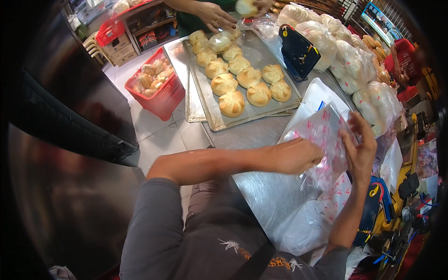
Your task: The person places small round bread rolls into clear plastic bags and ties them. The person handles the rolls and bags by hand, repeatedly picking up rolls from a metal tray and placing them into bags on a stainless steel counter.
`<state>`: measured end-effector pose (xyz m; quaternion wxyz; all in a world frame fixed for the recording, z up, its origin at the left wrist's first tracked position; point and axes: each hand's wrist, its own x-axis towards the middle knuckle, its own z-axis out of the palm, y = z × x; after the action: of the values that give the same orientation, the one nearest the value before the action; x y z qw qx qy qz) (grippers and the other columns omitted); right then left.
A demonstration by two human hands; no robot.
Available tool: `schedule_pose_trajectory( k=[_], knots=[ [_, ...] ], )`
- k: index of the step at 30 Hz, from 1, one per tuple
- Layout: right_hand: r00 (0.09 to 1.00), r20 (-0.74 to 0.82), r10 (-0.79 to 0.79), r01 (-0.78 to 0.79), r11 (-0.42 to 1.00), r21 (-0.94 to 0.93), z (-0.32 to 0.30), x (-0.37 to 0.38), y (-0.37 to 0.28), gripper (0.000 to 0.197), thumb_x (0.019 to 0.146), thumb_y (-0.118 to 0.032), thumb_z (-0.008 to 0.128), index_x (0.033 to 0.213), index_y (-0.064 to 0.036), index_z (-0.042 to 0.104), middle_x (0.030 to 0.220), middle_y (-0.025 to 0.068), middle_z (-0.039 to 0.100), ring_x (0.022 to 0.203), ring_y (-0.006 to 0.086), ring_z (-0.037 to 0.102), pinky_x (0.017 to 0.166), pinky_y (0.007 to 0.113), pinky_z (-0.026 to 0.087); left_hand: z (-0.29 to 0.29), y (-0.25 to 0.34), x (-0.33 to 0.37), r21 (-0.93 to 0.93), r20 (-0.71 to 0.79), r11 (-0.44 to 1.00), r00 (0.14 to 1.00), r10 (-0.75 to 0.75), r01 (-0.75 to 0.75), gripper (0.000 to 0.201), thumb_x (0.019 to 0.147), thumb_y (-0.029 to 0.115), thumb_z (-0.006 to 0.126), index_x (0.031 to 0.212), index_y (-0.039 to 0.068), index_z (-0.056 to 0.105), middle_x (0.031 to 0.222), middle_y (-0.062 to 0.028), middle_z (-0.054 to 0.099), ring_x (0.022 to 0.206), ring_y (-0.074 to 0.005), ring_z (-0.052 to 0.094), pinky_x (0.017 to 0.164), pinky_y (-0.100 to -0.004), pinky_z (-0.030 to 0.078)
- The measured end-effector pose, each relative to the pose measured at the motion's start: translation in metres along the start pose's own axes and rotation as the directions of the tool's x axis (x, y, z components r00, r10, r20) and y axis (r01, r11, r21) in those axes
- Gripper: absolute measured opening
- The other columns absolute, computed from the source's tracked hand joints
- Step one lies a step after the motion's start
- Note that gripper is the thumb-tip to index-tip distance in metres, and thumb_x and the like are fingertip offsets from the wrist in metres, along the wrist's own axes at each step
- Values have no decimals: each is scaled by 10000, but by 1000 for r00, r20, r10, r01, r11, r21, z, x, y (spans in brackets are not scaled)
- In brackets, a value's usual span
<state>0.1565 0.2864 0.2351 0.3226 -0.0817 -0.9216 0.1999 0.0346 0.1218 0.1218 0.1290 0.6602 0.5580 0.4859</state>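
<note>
The left forearm crossed the body from a bent elbow, the left hand [296, 157] curled, knuckles up, its grip closed on a pink-printed plastic bag [322, 128]. The right hand [360, 151] rose upright, thumb and bent fingers holding the bag's right edge above the metal tabletop [268, 198].

Bright, whitish light, seemingly from above, falls on the middle of the scene, laying pale glare on the near part of the metal table [261, 193], the thin printed bag [317, 128] and the clear bags [353, 60] heaped at the far right. On the left, the dark cabinet [65, 77] sinks into deep shade with dull, smeared reflections. The fisheye bends straight edges toward a black rim, where detail softens, while the bread rolls [248, 78] look fairly sharp.
</note>
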Motion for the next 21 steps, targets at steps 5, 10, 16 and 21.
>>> schedule_pose_trajectory(
  k=[5,10,16,21],
  knots=[
    [991,128,-41,25,992,126,18,-41,-17,381,869,-106,820,1225,-11,721,1094,133,748,992,247,713,893,360,555,17,-49,26,77,-1,984,987,-164,163,164,825,122,733,930,-3,751,901,-224,714,898,-422,708,796,-489,547],
    [944,327,-37,-28,981,192,42,-101,-25,278,863,-155,825,1076,-11,720,1092,141,732,1015,308,696,914,404,547,6,-69,34,34,77,991,988,-131,128,228,855,206,769,977,14,757,1002,-207,732,940,-398,704,828,-459,553],
    [956,245,-161,144,986,84,70,-117,-4,369,836,-142,812,1140,7,666,1154,151,669,1080,350,624,973,459,483,-10,-61,39,88,175,952,936,-305,294,238,904,179,769,1058,-2,765,947,-185,763,845,-304,723,809,-387,560],
    [971,199,-132,121,990,65,73,-129,1,318,833,-124,814,1098,-13,678,1121,134,682,1054,324,641,918,441,480,-8,-49,19,253,138,963,989,61,-95,344,897,151,745,1203,-5,722,1250,-196,719,1120,-356,683,986,-425,538]
  ],
)
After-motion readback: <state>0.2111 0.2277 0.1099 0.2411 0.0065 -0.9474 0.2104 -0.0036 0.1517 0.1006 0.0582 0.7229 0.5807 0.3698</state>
